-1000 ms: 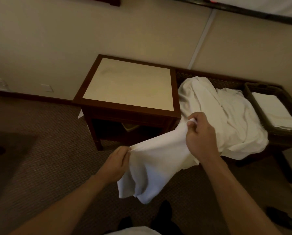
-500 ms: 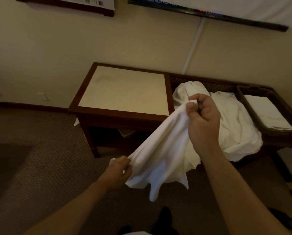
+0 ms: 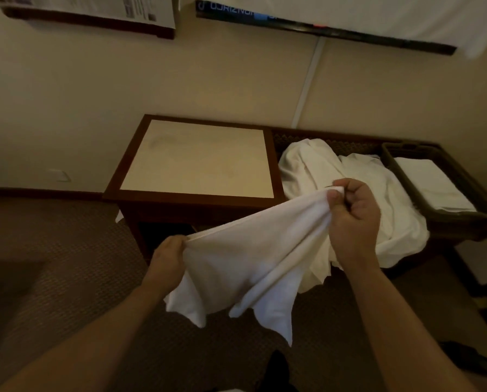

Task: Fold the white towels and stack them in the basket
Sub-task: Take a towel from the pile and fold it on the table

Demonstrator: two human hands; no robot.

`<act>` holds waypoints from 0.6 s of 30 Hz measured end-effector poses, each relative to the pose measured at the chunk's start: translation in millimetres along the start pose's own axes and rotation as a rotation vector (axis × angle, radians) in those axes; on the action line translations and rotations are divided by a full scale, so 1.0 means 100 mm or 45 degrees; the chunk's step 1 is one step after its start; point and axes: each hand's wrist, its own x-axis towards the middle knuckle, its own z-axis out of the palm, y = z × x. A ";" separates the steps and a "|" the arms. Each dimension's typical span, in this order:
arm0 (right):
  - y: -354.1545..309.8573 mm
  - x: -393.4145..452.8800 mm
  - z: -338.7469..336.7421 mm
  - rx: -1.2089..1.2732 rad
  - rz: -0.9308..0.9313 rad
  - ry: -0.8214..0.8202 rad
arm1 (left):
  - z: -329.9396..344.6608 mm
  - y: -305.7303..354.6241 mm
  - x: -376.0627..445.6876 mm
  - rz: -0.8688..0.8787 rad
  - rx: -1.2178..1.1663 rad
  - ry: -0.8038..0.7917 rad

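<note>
Both hands, left hand [image 3: 167, 257] and right hand [image 3: 352, 219], pinched closed on one edge of a limp white towel [image 3: 248, 267], cloth sagging in soft creased folds beneath.

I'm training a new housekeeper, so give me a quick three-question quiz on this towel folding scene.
1. True or false: both hands grip the same white towel.
2. Multiple choice: the folded towels lie A) on the side table, B) in the basket, C) on the carpet.
3. What lies between the side table and the basket?

Key:
1. True: left hand and right hand each pinch an edge.
2. B.
3. A pile of unfolded white towels.
</note>
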 end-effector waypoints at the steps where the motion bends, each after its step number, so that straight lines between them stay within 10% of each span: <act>1: 0.09 0.01 -0.04 0.001 0.037 0.109 | -0.12 0.10 0.09 0.058 -0.010 0.086; 4: 0.44 -0.03 -0.12 -0.052 0.247 0.261 | -0.50 0.42 0.42 0.259 0.028 0.312; 9: 0.96 -0.29 0.00 -0.195 0.735 -0.272 | -0.90 0.60 0.85 0.421 0.152 0.440; 18: 0.73 -0.27 0.34 0.119 0.535 0.001 | -0.94 0.12 0.70 0.283 0.500 0.258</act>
